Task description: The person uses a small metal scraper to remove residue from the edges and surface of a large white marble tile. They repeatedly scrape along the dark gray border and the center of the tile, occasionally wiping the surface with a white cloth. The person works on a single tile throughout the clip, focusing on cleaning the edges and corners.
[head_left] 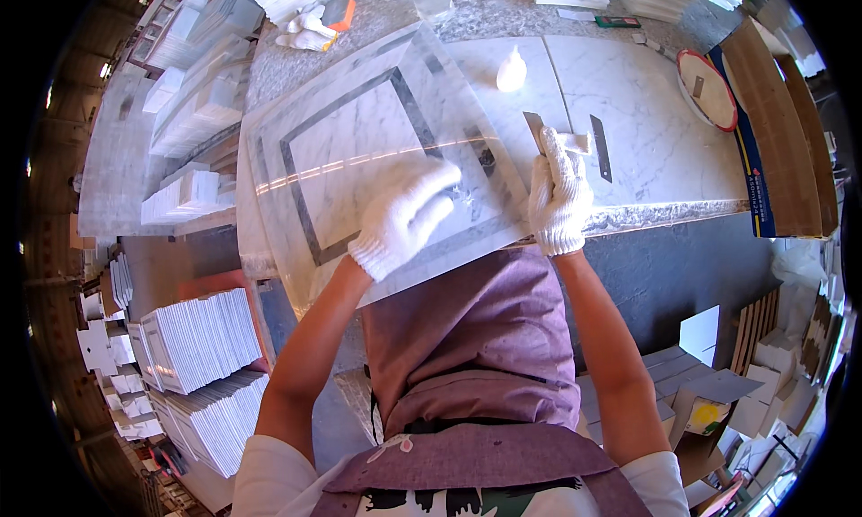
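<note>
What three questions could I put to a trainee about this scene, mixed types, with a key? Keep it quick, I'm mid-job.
1. Open: What colour is the small bottle standing beyond the right hand?
2. True or false: The left hand is reaching inside the cardboard box on the right.
3. Multiple choice: Which thing shows at the fingers of the right hand? A) a paint roller; B) a thin metal blade; C) a green bucket.

Key:
1. White.
2. False: the left hand is over the marble panel with dark inlaid bands.
3. B.
</note>
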Demonstrator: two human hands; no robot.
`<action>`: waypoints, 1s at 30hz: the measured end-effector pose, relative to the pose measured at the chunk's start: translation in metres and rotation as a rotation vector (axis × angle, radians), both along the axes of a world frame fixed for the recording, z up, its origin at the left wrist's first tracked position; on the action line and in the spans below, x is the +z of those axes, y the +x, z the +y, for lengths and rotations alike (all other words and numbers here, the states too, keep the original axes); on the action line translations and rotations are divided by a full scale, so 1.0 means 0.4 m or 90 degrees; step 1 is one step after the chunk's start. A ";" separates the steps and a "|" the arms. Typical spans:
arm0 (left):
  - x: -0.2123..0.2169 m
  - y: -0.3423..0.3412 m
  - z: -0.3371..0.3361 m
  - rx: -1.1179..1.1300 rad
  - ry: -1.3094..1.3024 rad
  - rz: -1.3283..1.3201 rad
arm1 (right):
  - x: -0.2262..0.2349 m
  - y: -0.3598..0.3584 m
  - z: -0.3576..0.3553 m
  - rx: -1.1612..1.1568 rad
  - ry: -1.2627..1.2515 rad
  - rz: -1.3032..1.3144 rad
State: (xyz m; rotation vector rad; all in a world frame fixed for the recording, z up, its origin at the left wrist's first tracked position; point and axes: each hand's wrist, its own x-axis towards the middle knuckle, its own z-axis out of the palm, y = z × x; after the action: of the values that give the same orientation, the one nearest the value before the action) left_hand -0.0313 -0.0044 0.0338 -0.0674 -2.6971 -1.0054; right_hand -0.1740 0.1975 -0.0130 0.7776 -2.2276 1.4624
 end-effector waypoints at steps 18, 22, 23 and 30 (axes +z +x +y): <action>-0.030 0.004 -0.031 0.128 -0.279 -0.079 | -0.005 -0.009 0.001 -0.011 -0.008 0.062; -0.007 0.035 0.009 -0.133 -0.286 -0.073 | 0.000 0.004 0.000 0.012 -0.012 -0.008; -0.005 0.037 0.018 -0.077 -0.210 -0.021 | 0.002 0.007 0.002 0.018 -0.012 -0.050; 0.043 -0.012 0.275 -0.079 -0.105 -0.032 | -0.017 -0.018 0.027 -0.016 -0.161 -0.175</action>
State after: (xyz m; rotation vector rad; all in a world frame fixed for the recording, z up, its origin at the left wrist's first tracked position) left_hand -0.0361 0.1057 0.0511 -0.2473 -2.8477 -0.8260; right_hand -0.1810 0.2082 -0.0200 0.4912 -2.1676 1.8889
